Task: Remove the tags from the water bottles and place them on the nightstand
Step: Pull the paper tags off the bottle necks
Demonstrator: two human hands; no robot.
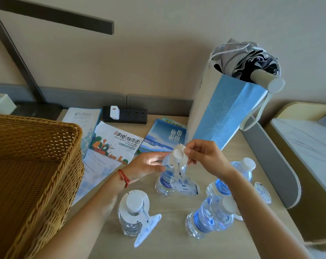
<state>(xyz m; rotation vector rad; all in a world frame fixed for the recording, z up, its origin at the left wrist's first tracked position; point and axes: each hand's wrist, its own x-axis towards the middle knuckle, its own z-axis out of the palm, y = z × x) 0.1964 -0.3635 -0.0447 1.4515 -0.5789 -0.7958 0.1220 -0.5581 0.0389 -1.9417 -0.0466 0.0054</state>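
L hand (149, 164) grips bottle (165, 181); R hand (199, 152) pinches tag (184, 184).

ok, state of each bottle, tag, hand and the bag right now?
Middle bottle: upright, capped, gripped by left hand.
Its tag: still on neck, ring pinched by right hand.
Near-left bottle: upright, tag on.
Near-right bottle: upright, capped.
Far-right bottle: upright, capped.
Loose tag: flat on table.
Bag: upright, umbrella inside.
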